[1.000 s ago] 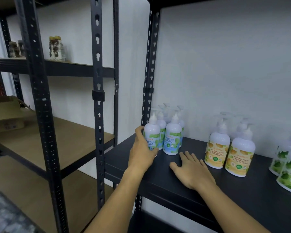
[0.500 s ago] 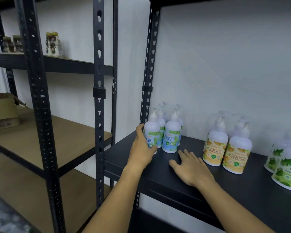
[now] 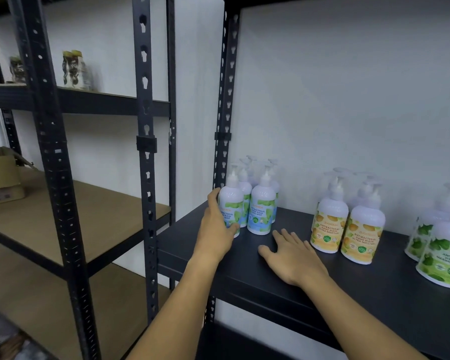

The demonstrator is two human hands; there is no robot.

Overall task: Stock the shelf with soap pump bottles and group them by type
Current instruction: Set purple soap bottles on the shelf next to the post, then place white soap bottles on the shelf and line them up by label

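We have a single view, from a wide-angle camera worn on the head. It looks forward and slightly down onto the black shelf (image 3: 309,289) at about chest height, near enough that both forearms reach in from the bottom edge. To the left it takes in the neighbouring rack with wooden shelves (image 3: 70,227), farther off.

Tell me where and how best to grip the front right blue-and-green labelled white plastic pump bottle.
Probably wrap the round body of the front right blue-and-green labelled white plastic pump bottle from the front-right. It stands upright, bottles crowd its left and back, that side is free, and the slim pump on top offers less hold.
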